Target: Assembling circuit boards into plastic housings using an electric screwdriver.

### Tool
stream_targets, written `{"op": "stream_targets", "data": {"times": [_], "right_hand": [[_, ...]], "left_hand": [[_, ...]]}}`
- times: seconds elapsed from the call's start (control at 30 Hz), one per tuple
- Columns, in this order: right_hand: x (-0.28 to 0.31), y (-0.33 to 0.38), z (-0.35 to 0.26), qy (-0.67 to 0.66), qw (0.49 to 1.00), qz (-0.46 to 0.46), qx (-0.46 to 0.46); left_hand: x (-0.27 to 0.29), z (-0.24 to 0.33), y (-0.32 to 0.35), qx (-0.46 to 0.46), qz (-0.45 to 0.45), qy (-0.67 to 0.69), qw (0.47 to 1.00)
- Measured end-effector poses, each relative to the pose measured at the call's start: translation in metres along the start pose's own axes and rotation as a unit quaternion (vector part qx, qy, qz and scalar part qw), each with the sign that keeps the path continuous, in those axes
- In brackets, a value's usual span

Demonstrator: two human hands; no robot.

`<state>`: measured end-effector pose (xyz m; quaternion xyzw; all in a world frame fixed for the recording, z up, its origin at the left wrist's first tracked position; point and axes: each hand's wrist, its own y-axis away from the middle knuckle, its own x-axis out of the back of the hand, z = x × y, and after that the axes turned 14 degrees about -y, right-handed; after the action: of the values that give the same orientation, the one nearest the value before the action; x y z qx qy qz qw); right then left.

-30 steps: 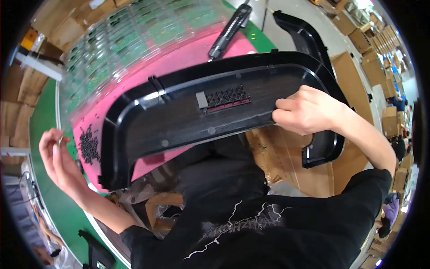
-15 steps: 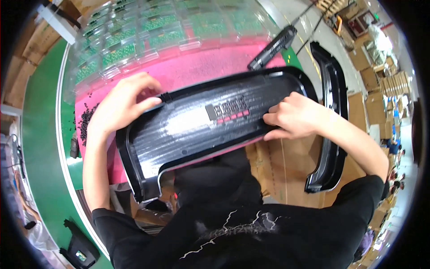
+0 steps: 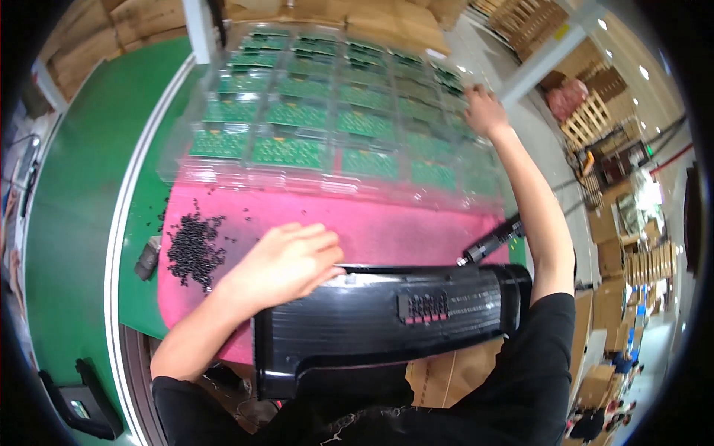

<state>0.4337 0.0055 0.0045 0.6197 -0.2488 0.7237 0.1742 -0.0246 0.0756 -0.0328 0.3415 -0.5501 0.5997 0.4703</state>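
Note:
A long black plastic housing (image 3: 357, 331) with a slotted grille lies tilted, hollow side up, across the near edge of the pink mat and over my lap. At its far edge, toward the left, my left hand (image 3: 286, 264) is closed on the rim, slightly blurred. My right hand (image 3: 485, 111) reaches to the far right side of the clear plastic trays (image 3: 312, 181), fingers bent and somewhat apart beside the upright green circuit boards (image 3: 448, 76). Nothing shows clearly between those fingers. A black power screwdriver (image 3: 494, 241) lies just beyond the housing's right part.
A pile of small black screws (image 3: 195, 249) sits on the left of the pink mat (image 3: 401, 230), with a dark lump (image 3: 148, 259) beside it. Another black plastic part (image 3: 83, 401) lies at lower left. Cardboard boxes (image 3: 606, 253) and pallets stand to the right.
My right hand has left the housing and stretched far forward to the trays. The left hand has shifted along the rim. My view has tilted toward the far side of the bench.

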Motion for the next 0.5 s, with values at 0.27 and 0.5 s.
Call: {"op": "stream_targets", "data": {"times": [0.27,0.5], "right_hand": [[-0.068,-0.053,0.040,-0.003,0.999,0.007,0.040],[-0.017,-0.008,0.017,-0.143,0.935,0.247,0.212]], "left_hand": [[-0.003,0.001,-0.002,-0.003,-0.003,0.010,1.000],[-0.001,0.002,-0.006,-0.018,0.030,-0.002,0.999]]}}
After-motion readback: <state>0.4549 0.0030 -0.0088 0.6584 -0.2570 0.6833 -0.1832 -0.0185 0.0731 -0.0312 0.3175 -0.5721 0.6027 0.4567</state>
